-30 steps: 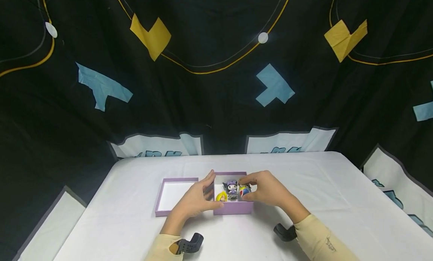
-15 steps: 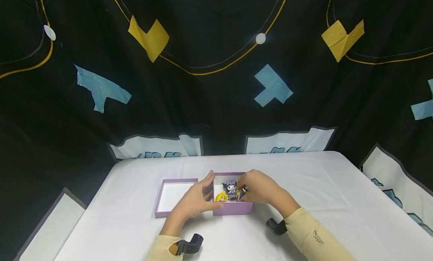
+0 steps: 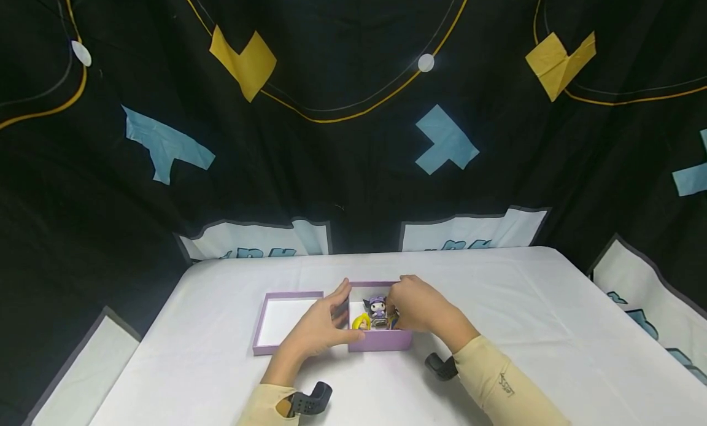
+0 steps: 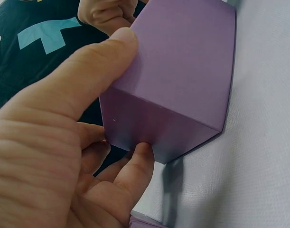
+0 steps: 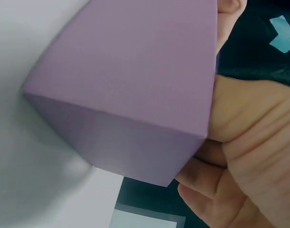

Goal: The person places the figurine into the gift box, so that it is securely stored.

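A purple open box (image 3: 381, 341) with a white inside stands on the table. My left hand (image 3: 313, 331) steadies it, thumb over the near rim and fingers against the left side; the left wrist view shows this hold at the box's corner (image 4: 159, 118). Inside are a black-and-purple figurine (image 3: 378, 307) and a yellow-haired figurine (image 3: 361, 321). My right hand (image 3: 424, 306) reaches over the right rim, its fingers down in the box around a colourful figurine (image 3: 393, 320), mostly hidden behind them. From the right wrist, the box wall (image 5: 130, 61) hides the fingertips.
A shallow purple lid (image 3: 258, 334), white side up, lies left of the box, partly behind my left hand. The table (image 3: 552, 328) has a white cloth. A dark curtain (image 3: 342, 168) hangs behind it.
My right hand has moved left and deeper into the box, taking the colourful figurine down beside the black-and-purple one. The left hand and box have barely moved.
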Action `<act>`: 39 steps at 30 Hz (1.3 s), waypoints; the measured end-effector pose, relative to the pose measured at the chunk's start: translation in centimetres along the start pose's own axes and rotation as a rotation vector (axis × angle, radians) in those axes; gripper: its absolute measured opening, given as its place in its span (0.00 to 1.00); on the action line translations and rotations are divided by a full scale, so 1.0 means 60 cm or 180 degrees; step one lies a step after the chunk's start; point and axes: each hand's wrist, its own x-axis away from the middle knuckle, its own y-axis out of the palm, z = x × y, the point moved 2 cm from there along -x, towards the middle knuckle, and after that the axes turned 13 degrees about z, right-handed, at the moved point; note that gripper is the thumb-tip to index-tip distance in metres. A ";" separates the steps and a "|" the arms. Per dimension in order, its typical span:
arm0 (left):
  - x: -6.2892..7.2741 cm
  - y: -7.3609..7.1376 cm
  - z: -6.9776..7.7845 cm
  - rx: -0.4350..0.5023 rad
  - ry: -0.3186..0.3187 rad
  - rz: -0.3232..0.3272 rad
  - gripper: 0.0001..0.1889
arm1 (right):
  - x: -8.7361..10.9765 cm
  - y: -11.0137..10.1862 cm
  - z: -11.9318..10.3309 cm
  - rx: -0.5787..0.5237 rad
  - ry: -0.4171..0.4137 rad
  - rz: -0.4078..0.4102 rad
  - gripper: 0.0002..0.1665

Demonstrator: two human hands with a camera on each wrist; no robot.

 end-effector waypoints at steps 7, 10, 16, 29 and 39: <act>-0.001 0.006 0.002 0.0057 0.0034 -0.0045 0.56 | 0.003 0.009 0.003 -0.0121 0.0299 -0.0211 0.09; -0.001 0.008 0.003 0.0063 0.0040 -0.0057 0.56 | 0.007 0.009 0.004 -0.0203 0.0356 -0.0254 0.09; -0.002 0.011 0.005 -0.0018 0.0056 -0.0075 0.56 | 0.017 0.007 0.010 -0.0635 0.0471 -0.0127 0.10; 0.001 -0.005 0.009 0.0012 0.0027 0.0042 0.44 | 0.023 -0.011 -0.072 -0.1823 0.1268 0.1370 0.36; -0.004 -0.034 0.008 0.0227 -0.0087 0.1213 0.32 | -0.002 0.019 -0.184 -0.2732 0.1590 0.1542 0.43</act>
